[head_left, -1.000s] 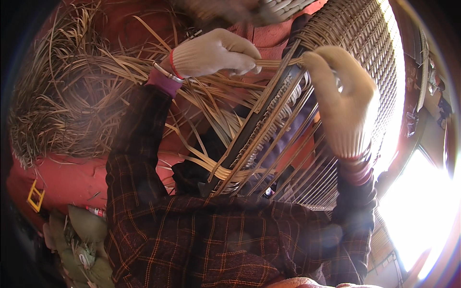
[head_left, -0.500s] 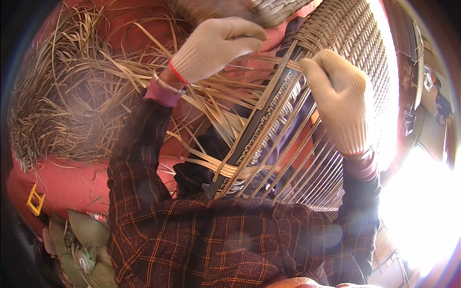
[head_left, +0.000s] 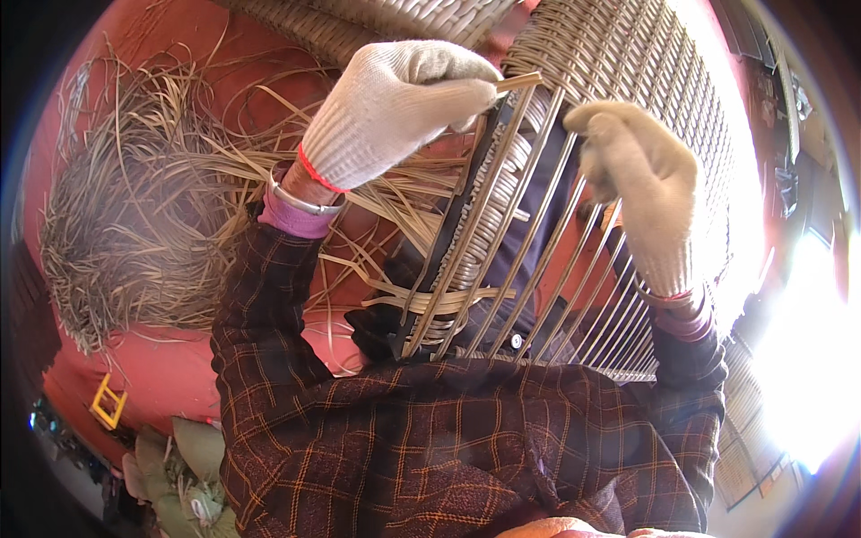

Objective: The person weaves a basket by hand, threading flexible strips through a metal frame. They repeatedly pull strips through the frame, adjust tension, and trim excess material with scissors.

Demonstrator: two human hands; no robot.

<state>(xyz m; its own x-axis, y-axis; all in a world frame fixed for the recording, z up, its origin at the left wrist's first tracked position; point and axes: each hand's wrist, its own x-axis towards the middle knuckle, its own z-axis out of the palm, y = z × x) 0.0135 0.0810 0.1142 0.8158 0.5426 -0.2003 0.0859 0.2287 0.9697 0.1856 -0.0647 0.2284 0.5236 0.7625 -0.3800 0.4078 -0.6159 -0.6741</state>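
My left hand [head_left: 395, 112], in a white knit glove with a red cuff edge, pinches a flat tan strip of weaving material [head_left: 520, 82] between thumb and fingers. The strip's end pokes out over the frame's upper rods. Beside the partly woven wicker panel [head_left: 619, 54], my right hand [head_left: 641, 179], gloved alike, is bent with its fingers apart; I see nothing in it. Bare parallel rods [head_left: 538, 269] run down from the weave towards my lap. Along the dark frame bar [head_left: 448, 215] lies a coiled wrapping [head_left: 493, 202]. Several strips [head_left: 430, 300] loop around the rods' lower end.
A large tangled heap of strips [head_left: 143, 215] lies on the red surface [head_left: 170, 381] at the left, trailing towards the frame. More woven wickerwork [head_left: 421, 18] sits at the top. A yellow plastic piece [head_left: 109, 402] and a green padded item [head_left: 197, 448] are at lower left.
My left hand has come slightly nearer the rods, and the pinched strip's end now shows. My right hand's fingers have come away from the strip near the frame's top. The view has shifted a little.
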